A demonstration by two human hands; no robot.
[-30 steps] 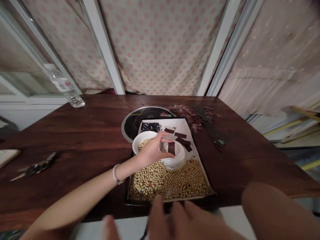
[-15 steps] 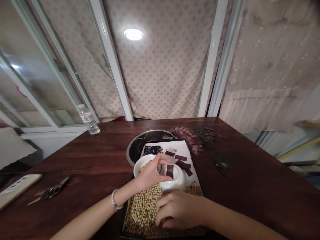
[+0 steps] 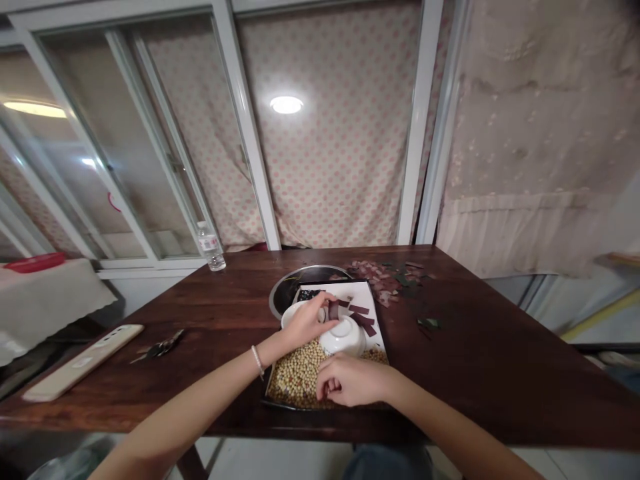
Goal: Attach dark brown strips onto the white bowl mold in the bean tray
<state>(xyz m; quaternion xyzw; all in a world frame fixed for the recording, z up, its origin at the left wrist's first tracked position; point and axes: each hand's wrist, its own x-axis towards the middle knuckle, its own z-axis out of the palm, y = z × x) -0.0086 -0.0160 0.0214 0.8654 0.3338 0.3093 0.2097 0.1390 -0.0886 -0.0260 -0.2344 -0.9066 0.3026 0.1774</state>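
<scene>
On a dark wood table, a plastic bottle, label illegible, stands far left; over a tray, the left hand pinches a brown strip beside a glossy white bowl, the right hand curled over round grains, any hold unclear.

The counter lies open at the frame's lower right, scraps obstructing above. At centre, left fingers, right fingers and upturned bowl crowd the tray; phone and keys obstruct the left.
</scene>
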